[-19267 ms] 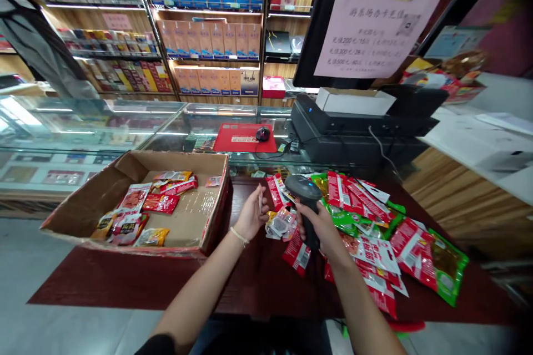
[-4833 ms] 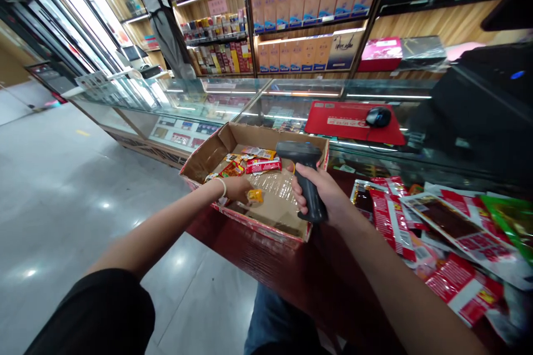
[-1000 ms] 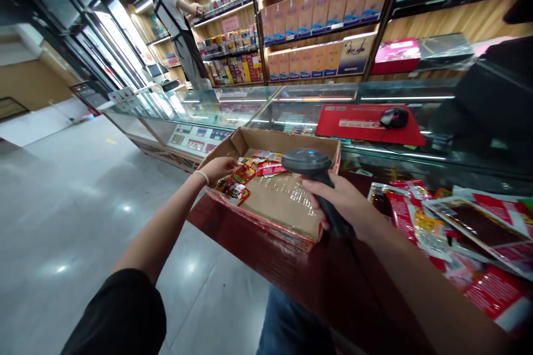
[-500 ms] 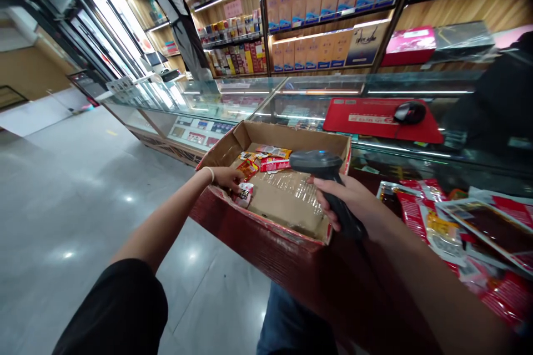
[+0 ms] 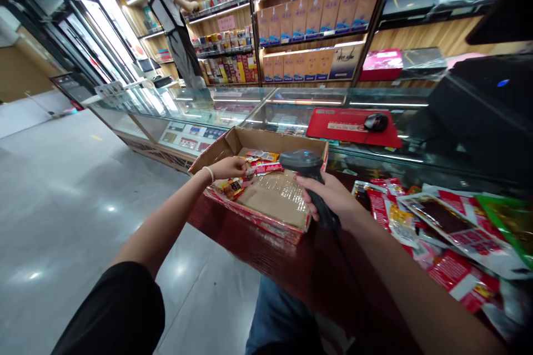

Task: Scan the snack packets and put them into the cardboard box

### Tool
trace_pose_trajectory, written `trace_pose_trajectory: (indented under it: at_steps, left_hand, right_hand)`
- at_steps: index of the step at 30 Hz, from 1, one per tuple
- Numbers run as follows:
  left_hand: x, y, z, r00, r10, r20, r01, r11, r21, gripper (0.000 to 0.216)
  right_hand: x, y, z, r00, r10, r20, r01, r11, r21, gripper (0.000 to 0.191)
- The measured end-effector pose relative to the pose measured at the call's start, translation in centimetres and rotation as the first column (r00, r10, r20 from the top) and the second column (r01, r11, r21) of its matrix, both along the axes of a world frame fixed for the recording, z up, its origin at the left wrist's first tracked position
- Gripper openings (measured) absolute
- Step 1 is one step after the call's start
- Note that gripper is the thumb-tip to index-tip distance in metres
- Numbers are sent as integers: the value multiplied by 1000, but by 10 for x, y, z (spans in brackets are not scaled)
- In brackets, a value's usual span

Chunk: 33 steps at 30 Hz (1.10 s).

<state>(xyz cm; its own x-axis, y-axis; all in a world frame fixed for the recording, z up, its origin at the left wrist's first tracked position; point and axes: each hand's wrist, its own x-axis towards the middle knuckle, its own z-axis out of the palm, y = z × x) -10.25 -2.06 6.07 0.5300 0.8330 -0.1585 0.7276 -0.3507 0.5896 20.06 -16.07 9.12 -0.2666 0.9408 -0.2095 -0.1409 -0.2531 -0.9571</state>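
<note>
My right hand point(image 5: 333, 195) is wrapped round the handle of a black barcode scanner point(image 5: 300, 161), whose head hangs over the right part of an open cardboard box point(image 5: 272, 222). Inside the box, toward its left and far side, lie several small red and yellow snack packets point(image 5: 266, 168). My left hand point(image 5: 229, 168), with a pale band at the wrist, reaches in over the left wall. Its fingers are pinched together at the edge of a packet, mostly covered by the fingertips. Another snack packet point(image 5: 233, 187) lies just below this hand.
Bigger red and clear food packets point(image 5: 453, 277) are piled right of the box. Beyond it, a red mat point(image 5: 333, 127) with a black mouse point(image 5: 376, 121) lies on the glass counter point(image 5: 233, 102). A person in an apron point(image 5: 177, 28) stands behind the counter by the shelves.
My left hand has moved from the box's near left corner farther in, to the packets there. My right hand still holds the scanner over the box. The view has shifted slightly.
</note>
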Motion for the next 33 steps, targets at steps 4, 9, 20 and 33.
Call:
trace_pose_trajectory:
  at_steps: [4,9,20,33]
  left_hand:
    - [31,-15,2,921,160,356,-141,987,-79,28]
    - [98,-48,20,638,409,652,-213,908,-362,32]
    - [238,-129,52,222,569,792,215,764,-609,10]
    - [336,-127,-68,50,863,503,438,434,-787,49]
  right_hand:
    - [21,-14,6,993,-110,-46,112,993,47,31]
    - [65,-35,9,966,-224,-132,237,967,93,30]
    - [156,-85,-12,892,-412,-184,434,895,100,27]
    - [193,-97,-57,851,-513,-110,522,849,85,34]
